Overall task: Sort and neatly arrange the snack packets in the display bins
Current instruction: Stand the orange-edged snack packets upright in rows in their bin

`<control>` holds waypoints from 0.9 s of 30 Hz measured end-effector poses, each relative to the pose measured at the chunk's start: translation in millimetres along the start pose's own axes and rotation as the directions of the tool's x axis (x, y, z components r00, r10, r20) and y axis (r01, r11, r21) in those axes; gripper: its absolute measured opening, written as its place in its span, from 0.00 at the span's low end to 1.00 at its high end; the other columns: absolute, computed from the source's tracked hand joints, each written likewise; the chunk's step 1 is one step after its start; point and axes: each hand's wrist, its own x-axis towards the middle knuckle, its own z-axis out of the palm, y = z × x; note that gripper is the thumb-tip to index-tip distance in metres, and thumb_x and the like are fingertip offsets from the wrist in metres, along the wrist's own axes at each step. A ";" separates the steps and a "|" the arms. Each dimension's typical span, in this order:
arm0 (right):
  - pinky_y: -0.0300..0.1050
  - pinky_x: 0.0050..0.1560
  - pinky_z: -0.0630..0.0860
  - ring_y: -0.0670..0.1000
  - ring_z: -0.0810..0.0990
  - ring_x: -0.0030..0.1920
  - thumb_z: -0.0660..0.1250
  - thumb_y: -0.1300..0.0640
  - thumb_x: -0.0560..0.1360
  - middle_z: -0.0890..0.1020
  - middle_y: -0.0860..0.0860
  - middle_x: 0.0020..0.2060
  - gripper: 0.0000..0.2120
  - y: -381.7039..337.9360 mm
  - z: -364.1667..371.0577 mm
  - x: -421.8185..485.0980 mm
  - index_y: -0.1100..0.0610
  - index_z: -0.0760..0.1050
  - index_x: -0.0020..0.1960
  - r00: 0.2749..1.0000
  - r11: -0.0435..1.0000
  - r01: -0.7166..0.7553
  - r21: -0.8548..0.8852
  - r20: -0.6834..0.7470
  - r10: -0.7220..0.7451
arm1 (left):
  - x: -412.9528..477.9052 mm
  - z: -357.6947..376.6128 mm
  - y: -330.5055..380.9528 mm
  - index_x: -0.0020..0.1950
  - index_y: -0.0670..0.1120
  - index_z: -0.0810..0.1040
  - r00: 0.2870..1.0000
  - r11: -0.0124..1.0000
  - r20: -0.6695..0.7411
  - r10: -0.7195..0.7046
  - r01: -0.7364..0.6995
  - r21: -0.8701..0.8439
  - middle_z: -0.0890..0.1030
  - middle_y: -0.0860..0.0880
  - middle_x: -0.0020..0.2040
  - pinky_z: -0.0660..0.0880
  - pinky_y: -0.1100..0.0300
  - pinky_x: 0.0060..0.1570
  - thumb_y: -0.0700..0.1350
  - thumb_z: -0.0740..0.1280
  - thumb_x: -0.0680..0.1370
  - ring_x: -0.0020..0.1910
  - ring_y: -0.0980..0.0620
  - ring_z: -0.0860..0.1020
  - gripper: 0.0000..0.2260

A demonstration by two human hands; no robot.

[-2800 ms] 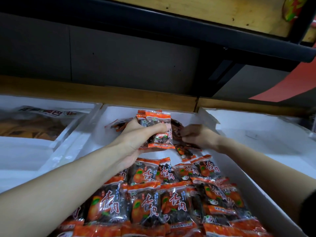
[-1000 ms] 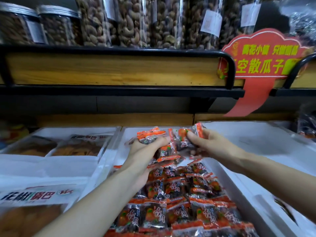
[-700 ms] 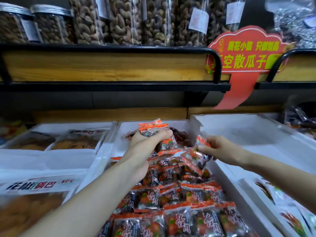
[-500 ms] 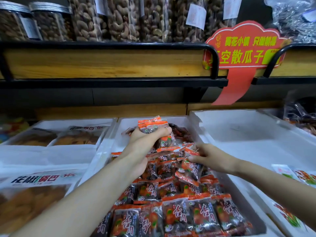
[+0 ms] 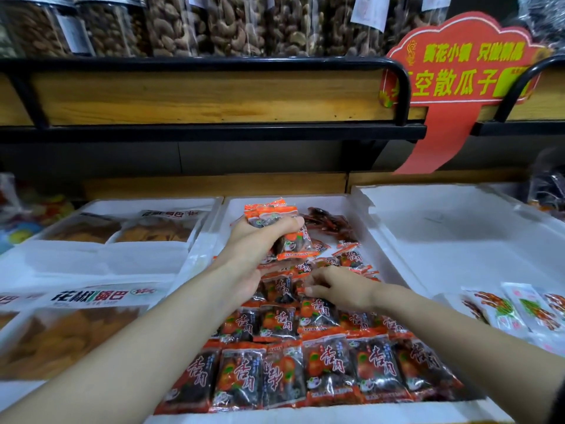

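A white foam bin [image 5: 371,240] in the middle holds many small orange-and-black snack packets [image 5: 324,371]. Neat rows fill its near half; loose packets [image 5: 351,257] lie at the back. My left hand [image 5: 260,237] grips a stack of these packets [image 5: 270,214] above the bin's far part. My right hand [image 5: 339,290] lies low on the rows near the middle of the bin, fingers bent onto a packet's top edge; whether it pinches the packet is not visible.
A left bin [image 5: 195,258] holds large bags of golden crisps [image 5: 61,335]. The right white bin [image 5: 458,221] has several white packets [image 5: 519,307] at its near end. A wooden shelf [image 5: 198,96] with nut jars and a red sign [image 5: 458,65] overhangs behind.
My right hand, which held a packet up beside the left hand's stack, has come down onto the rows. The left hand keeps its stack raised. The view tilted up since the earliest frame.
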 end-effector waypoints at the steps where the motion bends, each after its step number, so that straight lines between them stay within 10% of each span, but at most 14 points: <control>1: 0.41 0.43 0.68 0.48 0.74 0.44 0.60 0.51 0.80 0.77 0.51 0.45 0.07 -1.7 1.1 -1.6 0.53 0.74 0.51 1.000 1.000 0.000 -0.010 -0.002 0.000 | -0.6 -0.8 -0.2 0.53 0.45 0.82 1.000 1.000 -0.001 0.002 -0.002 0.002 0.86 0.45 0.47 0.82 0.56 0.42 0.43 0.74 0.72 0.44 0.50 0.84 0.11; 8: 0.32 0.46 0.66 0.43 0.72 0.51 0.59 0.50 0.80 0.77 0.51 0.58 0.18 -5.0 6.7 -6.4 0.57 0.70 0.67 0.997 0.996 0.070 -0.059 -0.025 -0.072 | -4.5 -3.1 -3.9 0.44 0.49 0.81 1.000 0.999 0.007 0.008 -0.008 -0.033 0.86 0.47 0.43 0.81 0.50 0.48 0.41 0.75 0.71 0.43 0.49 0.84 0.05; 14: 0.27 0.40 0.66 0.43 0.73 0.42 0.61 0.52 0.80 0.75 0.41 0.43 0.12 -2.7 15.8 -4.1 0.58 0.74 0.59 0.996 0.998 0.067 -0.006 -0.054 -0.068 | -8.3 -7.8 -5.5 0.48 0.47 0.81 0.999 0.999 0.032 -0.003 0.005 -0.046 0.86 0.46 0.44 0.82 0.51 0.47 0.42 0.74 0.72 0.43 0.49 0.84 0.06; 20: 0.41 0.62 0.65 0.50 0.69 0.63 0.58 0.49 0.80 0.75 0.52 0.60 0.17 -9.4 10.1 -13.4 0.55 0.72 0.65 0.982 0.972 0.073 -0.222 -0.156 -0.110 | -11.6 -15.3 -7.0 0.50 0.46 0.81 1.000 0.998 0.028 -0.001 0.003 -0.059 0.85 0.45 0.44 0.82 0.56 0.37 0.42 0.74 0.71 0.38 0.52 0.85 0.09; 27: 0.34 0.67 0.59 0.45 0.66 0.70 0.52 0.45 0.80 0.68 0.47 0.71 0.24 -45.9 22.5 -69.1 0.53 0.63 0.73 0.967 0.973 0.160 -0.166 -0.171 -0.188 | -18.6 -25.2 -7.8 0.52 0.45 0.80 1.000 0.996 0.007 -0.020 0.020 -0.083 0.85 0.43 0.46 0.80 0.58 0.34 0.41 0.75 0.71 0.44 0.48 0.85 0.11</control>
